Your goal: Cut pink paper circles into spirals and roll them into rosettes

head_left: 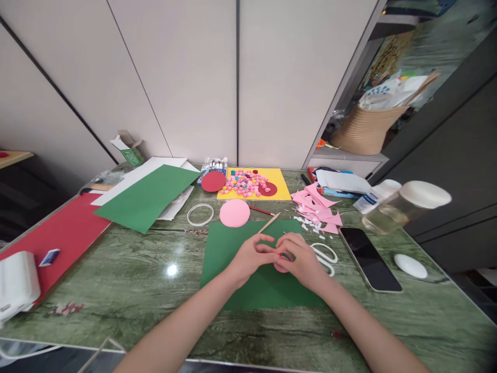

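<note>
Both hands meet over a green paper sheet (248,295) on the table. My right hand (301,259) pinches a small curled piece of pink paper (281,266), with a bit of red showing at its top. Thumb and fingers of my left hand (250,258) close together at the left edge of that piece; fingers partly cover the contact. Just beyond the left hand a pointed wooden stick (269,223) slants across the sheet's far edge. White-handled scissors (326,256) lie to the right, partly behind my right hand. A pink paper circle (235,213) rests above the sheet.
Pink rolled paper pieces (246,182) cover a yellow sheet (281,178) at the back. Pink offcuts (316,204), a phone (370,259) and a capped clear jar (404,207) stand or lie right. Left are a tape ring (200,214), a green sheet (151,197) and red paper (58,233).
</note>
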A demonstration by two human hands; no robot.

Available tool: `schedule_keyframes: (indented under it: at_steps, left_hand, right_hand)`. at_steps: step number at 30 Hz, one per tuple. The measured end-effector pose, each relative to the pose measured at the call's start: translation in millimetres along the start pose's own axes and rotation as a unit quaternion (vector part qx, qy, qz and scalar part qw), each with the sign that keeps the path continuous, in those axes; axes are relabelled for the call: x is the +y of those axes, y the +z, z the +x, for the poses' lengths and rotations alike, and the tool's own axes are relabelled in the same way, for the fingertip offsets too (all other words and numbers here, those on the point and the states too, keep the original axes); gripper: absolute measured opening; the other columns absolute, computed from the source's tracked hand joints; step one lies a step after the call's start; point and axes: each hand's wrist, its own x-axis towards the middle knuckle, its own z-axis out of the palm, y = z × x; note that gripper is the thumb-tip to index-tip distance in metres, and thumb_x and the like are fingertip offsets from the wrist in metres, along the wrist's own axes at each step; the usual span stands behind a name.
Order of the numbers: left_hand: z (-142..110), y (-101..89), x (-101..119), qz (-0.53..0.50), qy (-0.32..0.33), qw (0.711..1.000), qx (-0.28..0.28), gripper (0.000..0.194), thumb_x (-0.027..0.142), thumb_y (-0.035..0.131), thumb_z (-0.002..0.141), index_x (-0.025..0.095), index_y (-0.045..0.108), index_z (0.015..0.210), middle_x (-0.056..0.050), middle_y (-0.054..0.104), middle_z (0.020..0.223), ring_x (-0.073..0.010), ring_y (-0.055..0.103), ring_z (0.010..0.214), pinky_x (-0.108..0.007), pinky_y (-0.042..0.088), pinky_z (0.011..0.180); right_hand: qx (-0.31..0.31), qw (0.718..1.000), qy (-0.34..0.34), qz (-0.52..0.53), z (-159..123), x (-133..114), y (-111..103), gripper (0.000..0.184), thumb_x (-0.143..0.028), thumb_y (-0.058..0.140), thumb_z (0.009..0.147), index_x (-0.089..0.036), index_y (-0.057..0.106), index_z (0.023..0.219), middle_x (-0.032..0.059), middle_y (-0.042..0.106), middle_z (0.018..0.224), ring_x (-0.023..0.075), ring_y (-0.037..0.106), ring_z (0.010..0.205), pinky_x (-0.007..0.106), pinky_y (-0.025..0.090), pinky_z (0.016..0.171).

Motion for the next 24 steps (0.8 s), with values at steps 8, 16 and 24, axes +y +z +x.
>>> schedule_keyframes:
  at_steps: [8, 16, 24]
  left_hand:
    - [3.6, -18.0, 8.5, 0.091, -0.033, 0.994, -0.059, 0.053, 0.022, 0.081, 0.056, 0.016, 0.056, 0.103, -0.005, 0.072, 0.075, -0.017, 0.067, 0.069, -0.032, 0.048, 0.073]
    - [2.1, -18.5, 13.2, 0.132, -0.024, 0.988, -0.072, 0.055, 0.024, 0.079, 0.058, 0.017, 0.055, 0.107, -0.003, 0.071, 0.074, -0.0165, 0.066, 0.068, -0.03, 0.048, 0.07]
    - [-1.9, -0.7, 8.6, 0.024, -0.001, 1.0, 0.003, 0.047, 0.02, 0.078, 0.061, 0.014, 0.055, 0.102, -0.004, 0.072, 0.078, -0.0137, 0.066, 0.074, -0.028, 0.047, 0.078]
  right_hand:
    - [-0.091, 0.993, -0.016, 0.07, 3.1, 2.2, -9.7, 0.007, -0.029, 0.066, 0.081, -0.023, 0.068, 0.083, 0.0046, 0.063, 0.091, 0.0185, 0.057, 0.086, 0.036, 0.044, 0.082]
    - [-0.125, 0.988, -0.026, 0.084, 2.7, 4.1, -8.4, 0.014, -0.026, 0.06, 0.086, -0.026, 0.07, 0.094, 0.0049, 0.063, 0.098, 0.018, 0.056, 0.091, 0.033, 0.047, 0.08]
    - [-0.019, 0.998, 0.042, 0.047, 1.8, 1.8, -4.8, 0.005, -0.017, 0.067, 0.079, -0.021, 0.064, 0.078, 0.004, 0.061, 0.088, 0.019, 0.057, 0.085, 0.032, 0.047, 0.074]
